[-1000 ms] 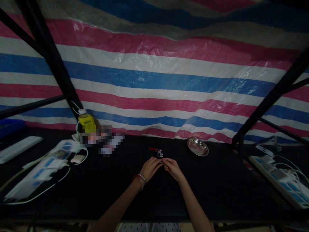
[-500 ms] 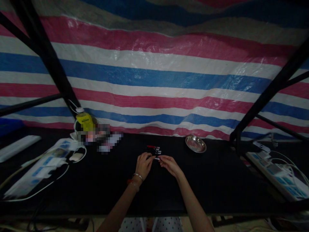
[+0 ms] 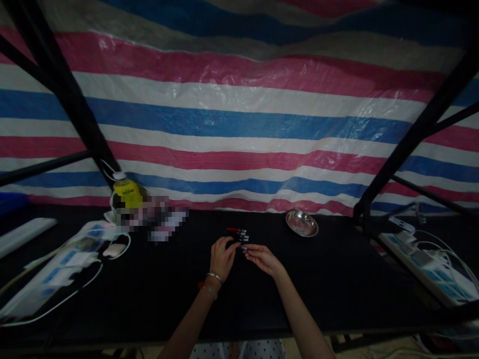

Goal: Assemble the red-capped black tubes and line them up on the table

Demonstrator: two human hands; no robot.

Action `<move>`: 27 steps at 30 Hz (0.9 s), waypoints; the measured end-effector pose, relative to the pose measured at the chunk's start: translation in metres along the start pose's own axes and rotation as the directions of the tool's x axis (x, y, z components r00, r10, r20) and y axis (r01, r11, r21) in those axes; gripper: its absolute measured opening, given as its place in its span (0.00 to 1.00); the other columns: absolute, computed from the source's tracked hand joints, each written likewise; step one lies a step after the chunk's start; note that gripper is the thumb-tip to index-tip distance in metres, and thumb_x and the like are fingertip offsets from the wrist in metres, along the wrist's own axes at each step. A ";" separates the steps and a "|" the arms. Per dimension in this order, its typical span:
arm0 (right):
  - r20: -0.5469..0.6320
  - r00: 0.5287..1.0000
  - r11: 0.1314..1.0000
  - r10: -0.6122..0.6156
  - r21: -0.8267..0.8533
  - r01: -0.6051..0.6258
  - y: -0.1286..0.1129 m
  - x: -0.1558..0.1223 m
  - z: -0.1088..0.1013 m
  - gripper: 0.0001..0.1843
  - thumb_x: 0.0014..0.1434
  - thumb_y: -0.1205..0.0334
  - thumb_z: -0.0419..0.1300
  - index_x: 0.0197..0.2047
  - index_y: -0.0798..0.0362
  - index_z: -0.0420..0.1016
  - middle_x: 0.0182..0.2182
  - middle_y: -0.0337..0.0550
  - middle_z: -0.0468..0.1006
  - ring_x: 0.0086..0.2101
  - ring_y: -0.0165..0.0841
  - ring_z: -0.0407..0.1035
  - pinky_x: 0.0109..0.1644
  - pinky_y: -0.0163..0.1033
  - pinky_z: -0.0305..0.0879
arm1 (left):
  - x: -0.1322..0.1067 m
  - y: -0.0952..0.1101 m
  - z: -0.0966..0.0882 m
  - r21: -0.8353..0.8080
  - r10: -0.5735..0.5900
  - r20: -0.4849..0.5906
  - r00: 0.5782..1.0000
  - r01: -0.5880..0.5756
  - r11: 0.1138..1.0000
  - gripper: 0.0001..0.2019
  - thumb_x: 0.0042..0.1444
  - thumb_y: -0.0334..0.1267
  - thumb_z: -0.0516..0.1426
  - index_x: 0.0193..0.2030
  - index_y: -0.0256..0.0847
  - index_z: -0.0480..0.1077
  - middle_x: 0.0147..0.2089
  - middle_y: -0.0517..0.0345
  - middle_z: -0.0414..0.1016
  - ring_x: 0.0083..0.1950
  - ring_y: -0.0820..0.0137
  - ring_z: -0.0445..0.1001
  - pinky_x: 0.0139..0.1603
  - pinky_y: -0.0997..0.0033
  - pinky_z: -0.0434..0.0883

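Note:
A small slim dark piece with a silver end [image 3: 243,248] is pinched between both hands; its exact kind is too small to make out. My left hand [image 3: 222,257], with bracelets at the wrist, has its fingertips closed at the piece's left part. From the right, my right hand [image 3: 262,258] pinches the silver end between thumb and finger. Just beyond the fingers lie several similar small pieces side by side on the black table, among them a red one with a silver end [image 3: 236,231] and a dark one with a silver end [image 3: 245,239]. My left fingers partly hide them.
A shallow round metal dish [image 3: 301,223] stands right of the hands on the black table [image 3: 337,279]. Power strips with cables lie left [image 3: 62,269] and right [image 3: 430,271]. A yellow bottle [image 3: 127,192] stands back left beside blurred items. Black frame posts flank a striped sheet.
The camera view has tilted and shifted slightly. Both hands stay together at the small piece, whose silver end now looks slightly tilted and more covered by fingers.

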State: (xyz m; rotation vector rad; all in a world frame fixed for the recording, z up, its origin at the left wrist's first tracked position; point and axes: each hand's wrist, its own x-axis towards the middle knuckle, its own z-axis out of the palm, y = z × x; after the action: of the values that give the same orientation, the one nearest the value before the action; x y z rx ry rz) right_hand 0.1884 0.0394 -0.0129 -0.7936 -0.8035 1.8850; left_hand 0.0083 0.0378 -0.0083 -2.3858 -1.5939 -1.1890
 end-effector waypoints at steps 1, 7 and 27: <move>-0.014 1.000 1.000 -0.013 -0.009 0.012 0.000 0.002 -0.002 0.20 0.40 0.67 0.70 0.39 0.62 0.77 0.32 0.48 0.78 0.29 0.27 0.72 0.39 0.32 0.67 | 0.000 -0.001 0.001 -0.017 -0.015 0.000 1.000 0.014 1.000 0.14 0.54 0.30 0.52 0.41 0.49 0.75 0.45 0.52 0.72 0.50 0.61 0.66 0.50 0.58 0.63; -0.364 0.831 0.902 -0.421 -0.259 0.344 0.003 0.015 -0.023 0.20 0.43 0.54 0.67 0.39 0.56 0.76 0.34 0.46 0.78 0.27 0.30 0.69 0.35 0.38 0.66 | 0.002 -0.010 0.003 -0.114 -0.179 0.043 0.983 0.182 0.977 0.11 0.52 0.34 0.54 0.39 0.48 0.75 0.41 0.55 0.73 0.45 0.63 0.68 0.44 0.62 0.64; -0.284 0.583 0.492 -0.762 -0.839 0.234 0.008 0.023 -0.038 0.18 0.54 0.57 0.57 0.48 0.51 0.74 0.44 0.51 0.73 0.47 0.38 0.64 0.55 0.45 0.55 | 0.003 -0.007 0.002 -0.117 -0.194 0.175 0.965 0.216 0.969 0.12 0.47 0.30 0.54 0.37 0.46 0.74 0.41 0.54 0.72 0.46 0.62 0.67 0.46 0.60 0.63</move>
State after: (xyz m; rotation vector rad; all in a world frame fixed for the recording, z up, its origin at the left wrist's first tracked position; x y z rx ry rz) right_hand 0.2058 0.0645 -0.0461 -1.3762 -1.1923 0.5383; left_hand 0.0040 0.0442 -0.0107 -2.5085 -1.9112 -1.1989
